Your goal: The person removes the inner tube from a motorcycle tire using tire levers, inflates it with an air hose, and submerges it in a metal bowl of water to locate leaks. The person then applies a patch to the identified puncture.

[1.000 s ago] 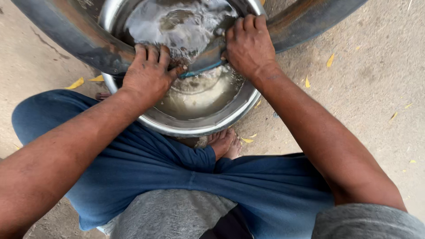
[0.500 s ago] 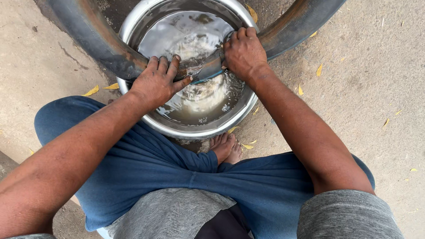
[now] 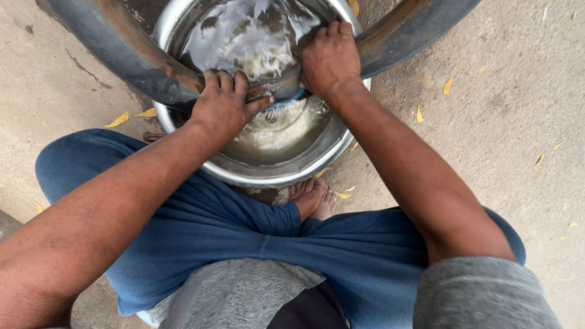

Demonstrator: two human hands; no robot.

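— Rubber inner tube (image 3: 152, 58): where?
— Draped across the steel basin (image 3: 274, 173), middle stretch pushed down into the foamy water (image 3: 256, 42), both ends arching out past the rim.

— Progress?
— Seemingly partway: one stretch under water and gripped, the long dry ends left and right of the basin not yet dipped. No bubbles clear enough to call.

— Hands?
— Left hand (image 3: 222, 106) curled tight over the tube at the basin's near-left rim; right hand (image 3: 329, 58) clamped on it above the basin's centre, fingers wrapped. Something blue (image 3: 286, 100) between them, too small to tell.

— Around the basin?
— Bare foot (image 3: 311, 198) just beneath, blue trousers (image 3: 244, 237), yellow leaves (image 3: 119, 119) scattered over concrete ground (image 3: 499, 122).
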